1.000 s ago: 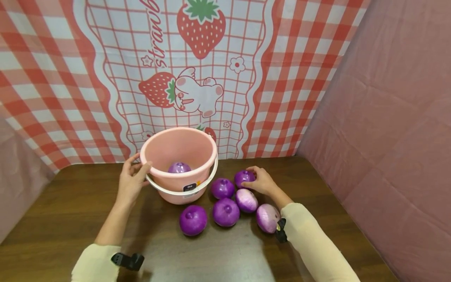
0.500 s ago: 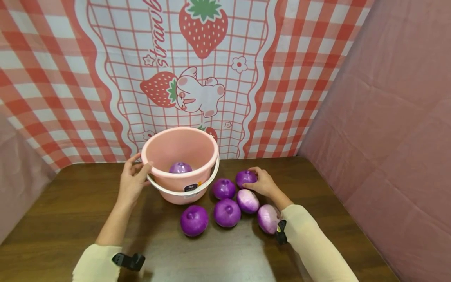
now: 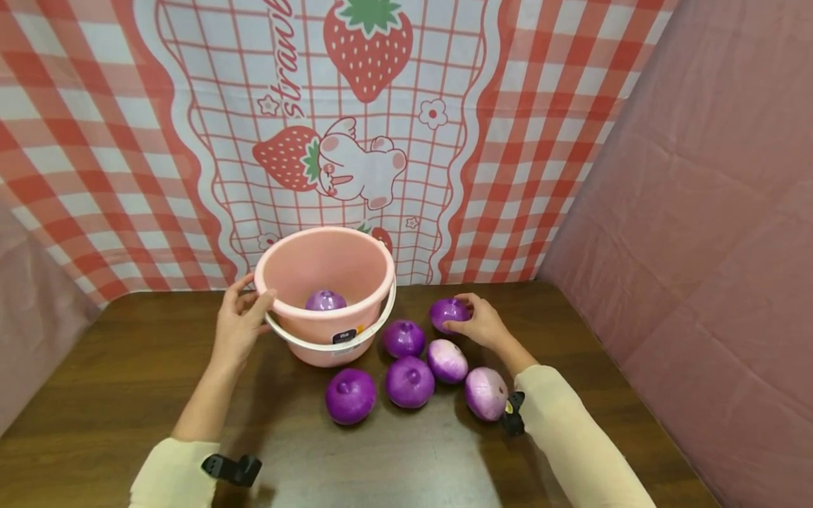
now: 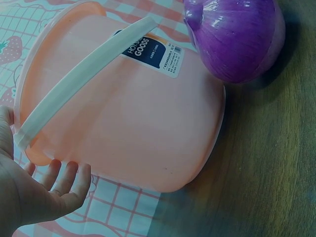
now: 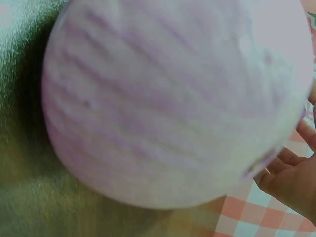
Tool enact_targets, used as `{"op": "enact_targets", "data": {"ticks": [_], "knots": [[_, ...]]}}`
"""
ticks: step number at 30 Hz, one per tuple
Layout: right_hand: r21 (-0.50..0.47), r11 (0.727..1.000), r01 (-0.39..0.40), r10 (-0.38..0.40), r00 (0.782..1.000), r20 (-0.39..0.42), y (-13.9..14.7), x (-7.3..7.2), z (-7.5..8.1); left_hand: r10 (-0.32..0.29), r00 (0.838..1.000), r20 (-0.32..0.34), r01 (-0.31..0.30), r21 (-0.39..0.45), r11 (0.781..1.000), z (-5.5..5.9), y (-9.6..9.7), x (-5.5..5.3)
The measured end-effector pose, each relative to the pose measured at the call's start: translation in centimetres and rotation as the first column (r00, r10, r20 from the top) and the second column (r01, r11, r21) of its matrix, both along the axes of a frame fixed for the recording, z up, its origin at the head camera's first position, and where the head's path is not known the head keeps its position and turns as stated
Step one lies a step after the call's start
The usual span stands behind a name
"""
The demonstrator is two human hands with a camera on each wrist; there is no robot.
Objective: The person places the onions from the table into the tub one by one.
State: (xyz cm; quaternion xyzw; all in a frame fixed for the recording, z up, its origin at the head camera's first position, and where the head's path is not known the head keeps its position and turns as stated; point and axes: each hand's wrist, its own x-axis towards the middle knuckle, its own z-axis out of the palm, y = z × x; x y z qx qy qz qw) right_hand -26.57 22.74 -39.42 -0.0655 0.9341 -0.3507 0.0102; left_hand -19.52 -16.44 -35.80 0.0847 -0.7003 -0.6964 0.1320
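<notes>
bucket (image 3: 324, 331): pale salmon pink, inside and out
bucket handle (image 3: 330, 343): cream white band
bucket label (image 4: 152, 53): dark navy patch with white letters, beside a white strip of small print
onion in the bucket (image 3: 325, 300): glossy purple
onion under the right hand (image 3: 448, 310): deep glossy purple
front onions (image 3: 350, 396): strong violet purple with darker dimples
pale onions (image 3: 485, 393): purple faded to whitish, with fine lilac stripes
table (image 3: 127, 367): dark brown wood grain
backdrop cloth (image 3: 356, 134): red and white check, with red strawberries, green leaves and a white and pink bunny
side wall (image 3: 699, 233): plain dusty pink
sleeves (image 3: 574, 444): cream
wrist straps (image 3: 231, 469): black
</notes>
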Motion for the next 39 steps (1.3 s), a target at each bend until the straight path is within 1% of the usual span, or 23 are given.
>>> {"op": "enact_targets", "data": {"ticks": [8, 13, 19, 24, 32, 39], "knots": [[-0.03, 0.999, -0.011, 0.011, 1.0, -0.018, 0.4, -0.2, 0.8, -0.005, 1.0, 0.004, 0.005, -0.001, 1.0, 0.0, 0.0, -0.1], [-0.04, 0.999, -0.01, 0.009, 1.0, -0.02, 0.5, -0.1, 1.6, -0.003, 1.0, 0.005, 0.003, -0.003, 1.0, 0.0, 0.0, -0.1], [-0.041, 0.999, -0.003, 0.001, 0.999, -0.052, 0.6, -0.2, 2.5, -0.001, 1.0, 0.008, 0.001, -0.007, 1.0, 0.1, 0.0, -0.1], [-0.06, 0.998, -0.01, 0.006, 0.998, -0.066, 0.5, -0.3, 2.8, -0.001, 1.0, 0.014, 0.001, -0.012, 1.0, 0.1, 0.0, 0.0], [-0.057, 0.998, -0.022, 0.017, 0.996, -0.088, 0.3, -0.4, 3.5, 0.0, 1.0, 0.014, 0.0, -0.013, 1.0, 0.0, 0.0, -0.1], [-0.056, 0.997, -0.045, 0.039, 0.994, -0.106, -0.3, -0.3, 4.7, -0.001, 1.0, 0.012, 0.001, -0.012, 1.0, 0.1, 0.0, 0.0]]}}
